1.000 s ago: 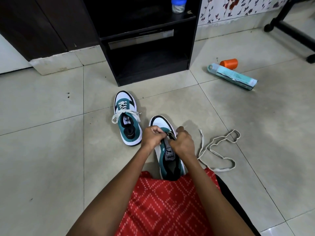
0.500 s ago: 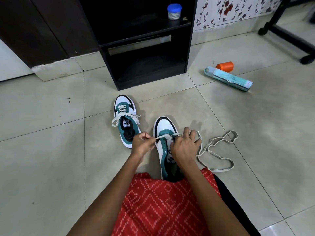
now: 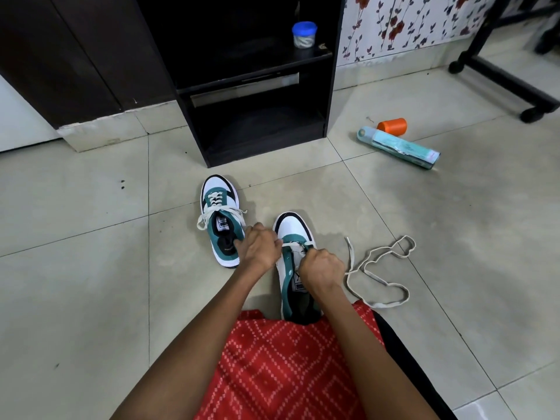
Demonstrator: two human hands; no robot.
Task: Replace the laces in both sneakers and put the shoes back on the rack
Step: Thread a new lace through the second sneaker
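Left hand (image 3: 262, 247) and right hand (image 3: 321, 269) each clench an end of the white lace (image 3: 290, 244) spanning the toe-end eyelets of the near sneaker (image 3: 293, 227), which sits on the floor (image 3: 91, 298) before the rack (image 3: 257, 147); risk: uneven pull leaves unequal ends or drags one end out.

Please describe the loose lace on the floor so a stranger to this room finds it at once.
Find the black rack at the wall, then the nearer sneaker on the tiles before it. Right of that sneaker lies the loose lace: pale, flat, sprawled in open loops, not strung on a shoe.
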